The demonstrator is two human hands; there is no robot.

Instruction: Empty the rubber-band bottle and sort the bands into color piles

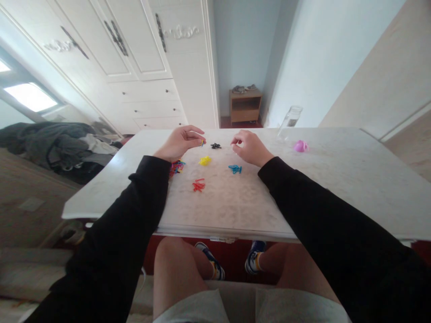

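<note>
Pale, smooth-looking worktop (235,206), mostly matt, mottled with grey smudges. Scattered across it are red bands (198,185), yellow bands (204,160), blue bands (235,169) and black bands (216,146), all kinda rubbery or plasticky. Toward the worktop's right end, a clear bottle (290,120) is made of smooth, shiny glass or plastic, can't be told which; the purple lump (301,146) is smooth too. Behind the worktop, a wardrobe (144,49) is finished in smooth white, and a cabinet (245,115) looks like wood. Left of the worktop, matt, crumpled cloth (50,143) is piled.
</note>
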